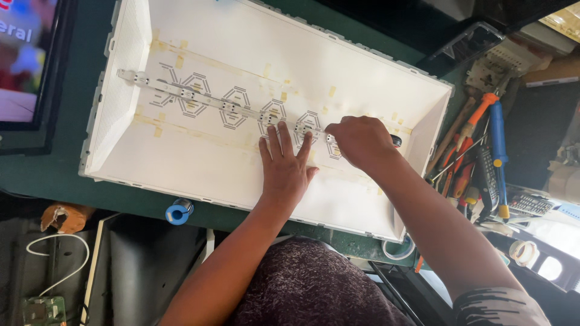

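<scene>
Single view, worn on the head, looking steeply down and slightly forward over a green tabletop [54, 175]. Close range: forearms entering from the bottom edge, left hand [284, 166] and right hand [361, 142] near frame centre over a white tray-like panel [199, 163]. Lap at bottom centre, tool pile [477, 157] at right, screen edge [27, 66] at upper left.

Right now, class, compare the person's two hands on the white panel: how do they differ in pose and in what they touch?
The left hand lies flat, fingers spread, palm pressed on the white panel just below the LED strip; the right hand is curled into a loose fist. The left hand holds nothing, fingertips reaching the strip; the right hand grips a dark-handled tool, mostly hidden, at the strip. Both work close together near the strip's right end.
</scene>
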